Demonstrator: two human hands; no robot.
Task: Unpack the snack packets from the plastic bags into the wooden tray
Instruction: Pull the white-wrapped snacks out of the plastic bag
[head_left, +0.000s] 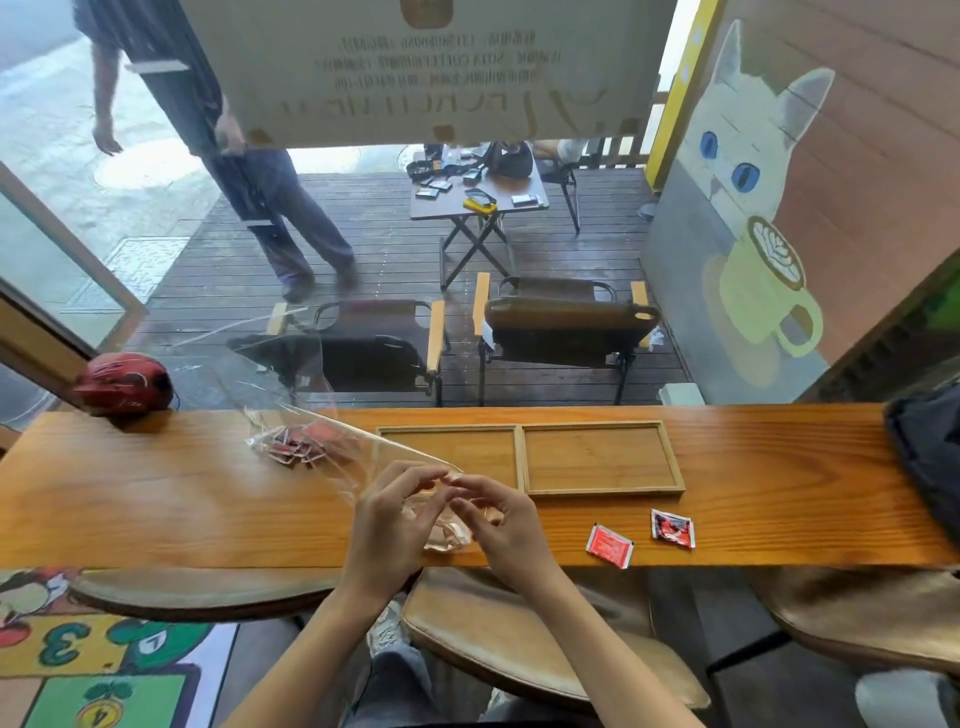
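Note:
Both hands meet over the near edge of the wooden counter. My left hand (395, 519) and my right hand (501, 525) pinch the top of a small clear plastic bag (447, 535) that lies crumpled between them. A second clear plastic bag (311, 441) holding several red snack packets lies to the left, its film stretching toward my hands. The two-compartment wooden tray (519, 457) sits just beyond my hands with nothing in it. Two red snack packets (609, 545) (672, 527) lie loose on the counter to the right.
A red helmet (124, 384) sits at the counter's far left corner and a dark bag (930, 457) at its right end. Padded stools (524, 623) stand under the counter. Beyond the window are chairs, a folding table and a person walking.

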